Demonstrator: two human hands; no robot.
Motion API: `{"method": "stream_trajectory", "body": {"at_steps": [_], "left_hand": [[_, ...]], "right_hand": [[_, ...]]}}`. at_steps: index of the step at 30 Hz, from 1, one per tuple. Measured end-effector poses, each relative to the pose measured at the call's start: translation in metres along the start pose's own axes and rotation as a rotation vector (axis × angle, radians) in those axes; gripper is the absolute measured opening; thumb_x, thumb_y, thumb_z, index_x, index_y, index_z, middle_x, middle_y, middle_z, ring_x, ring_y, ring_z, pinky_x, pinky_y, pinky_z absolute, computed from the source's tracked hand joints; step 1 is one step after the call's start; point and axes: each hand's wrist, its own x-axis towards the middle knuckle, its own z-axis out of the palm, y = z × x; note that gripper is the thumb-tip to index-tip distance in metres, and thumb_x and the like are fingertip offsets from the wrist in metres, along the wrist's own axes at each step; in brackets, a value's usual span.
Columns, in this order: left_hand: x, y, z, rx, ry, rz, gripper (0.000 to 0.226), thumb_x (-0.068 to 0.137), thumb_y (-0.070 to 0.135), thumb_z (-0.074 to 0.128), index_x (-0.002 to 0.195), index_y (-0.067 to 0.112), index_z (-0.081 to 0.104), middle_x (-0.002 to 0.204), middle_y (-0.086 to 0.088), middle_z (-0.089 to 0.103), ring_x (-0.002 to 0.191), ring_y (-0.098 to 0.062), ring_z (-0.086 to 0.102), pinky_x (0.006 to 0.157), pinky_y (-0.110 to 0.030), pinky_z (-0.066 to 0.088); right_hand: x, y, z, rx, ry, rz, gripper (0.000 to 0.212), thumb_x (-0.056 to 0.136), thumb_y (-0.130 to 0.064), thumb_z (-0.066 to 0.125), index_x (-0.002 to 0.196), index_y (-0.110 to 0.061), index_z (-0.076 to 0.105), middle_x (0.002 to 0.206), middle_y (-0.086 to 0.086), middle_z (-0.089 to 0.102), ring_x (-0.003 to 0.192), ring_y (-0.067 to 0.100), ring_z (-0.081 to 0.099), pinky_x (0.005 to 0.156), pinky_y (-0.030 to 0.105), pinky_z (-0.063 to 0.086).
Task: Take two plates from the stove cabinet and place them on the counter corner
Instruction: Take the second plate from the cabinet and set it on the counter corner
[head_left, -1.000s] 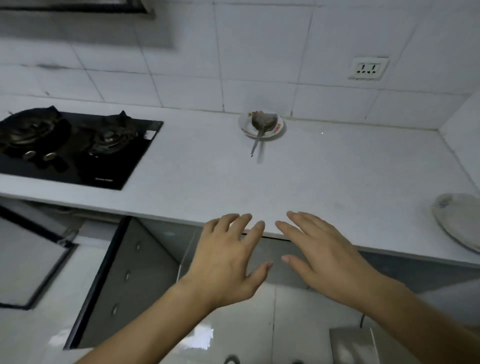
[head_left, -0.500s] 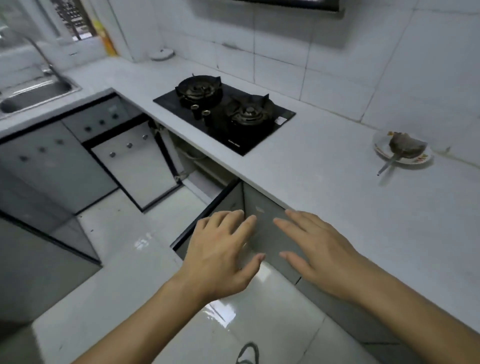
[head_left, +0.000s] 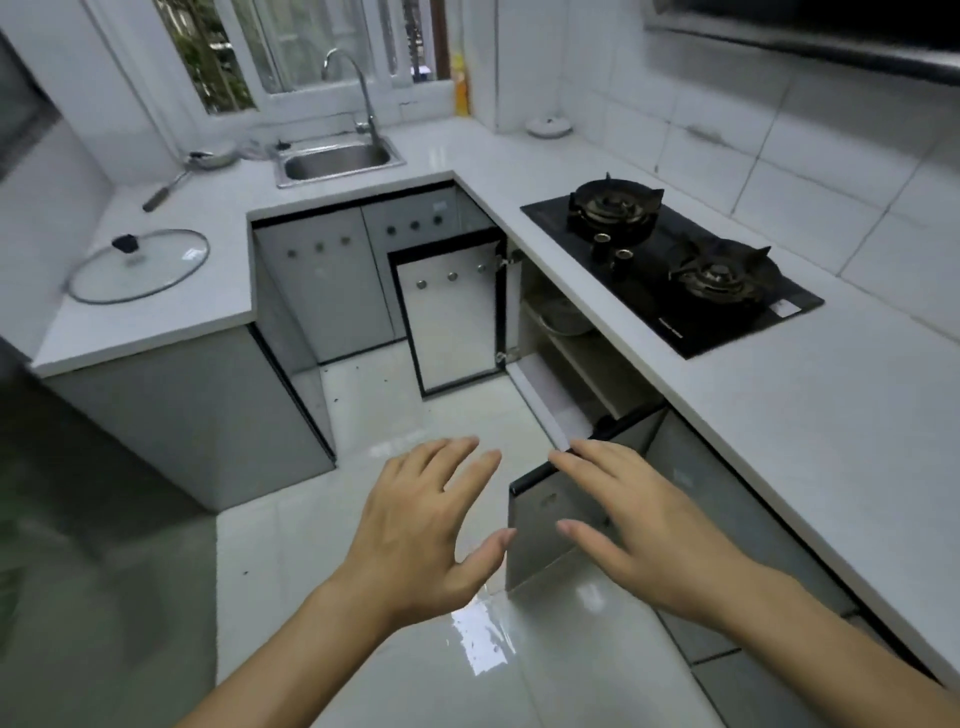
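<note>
The cabinet under the black gas stove (head_left: 675, 265) stands with both doors swung out: one door (head_left: 452, 312) at the far side, the other door (head_left: 550, 525) close to me. Inside, on a shelf (head_left: 587, 358), sits a round dish (head_left: 563, 317), partly hidden by the counter edge. My left hand (head_left: 426, 530) hovers over the floor, fingers spread, holding nothing. My right hand (head_left: 639, 525) floats in front of the near door, also spread and empty. The white counter (head_left: 810, 410) runs along the right.
A sink (head_left: 337, 161) with a tap lies at the back under the window. A glass pot lid (head_left: 137, 265) rests on the left counter, a ladle (head_left: 182, 174) behind it. A small white lid (head_left: 548, 126) and a yellow bottle (head_left: 460, 85) stand at the back corner. Glossy floor tiles lie below.
My view has swung left, from the right counter with its dishes to the stove cabinet and sink. Both hands stay spread and empty in front of me.
</note>
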Motion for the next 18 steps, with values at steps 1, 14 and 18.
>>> {"method": "stream_trajectory", "body": {"at_steps": [1, 14, 18], "left_hand": [[-0.004, -0.017, -0.004, -0.010, 0.005, -0.010, 0.061, 0.082, 0.054, 0.058, 0.131, 0.018, 0.056, 0.134, -0.006, 0.060, 0.119, -0.026, 0.054, 0.093, -0.040, 0.045], [-0.005, -0.183, -0.033, -0.071, 0.024, -0.088, 0.059, 0.081, 0.047, 0.063, 0.129, 0.013, 0.059, 0.127, -0.008, 0.064, 0.115, -0.026, 0.059, 0.090, -0.040, 0.049], [0.025, -0.215, -0.026, -0.088, 0.020, -0.071, 0.059, 0.081, 0.047, 0.062, 0.129, 0.012, 0.059, 0.128, -0.009, 0.064, 0.115, -0.026, 0.059, 0.090, -0.039, 0.049]], "right_hand": [[0.013, -0.010, 0.006, -0.009, -0.007, -0.016, 0.061, 0.089, -0.051, 0.044, 0.144, -0.033, 0.024, 0.152, -0.010, 0.028, 0.140, 0.005, 0.018, 0.110, 0.023, 0.022], [0.155, -0.080, 0.061, 0.002, -0.027, -0.039, 0.060, 0.088, -0.054, 0.041, 0.143, -0.035, 0.027, 0.152, -0.006, 0.031, 0.140, 0.010, 0.024, 0.109, 0.027, 0.026], [0.194, -0.071, 0.072, 0.012, -0.037, -0.017, 0.059, 0.089, -0.053, 0.042, 0.143, -0.034, 0.028, 0.152, -0.005, 0.031, 0.140, 0.010, 0.024, 0.108, 0.023, 0.022]]}}
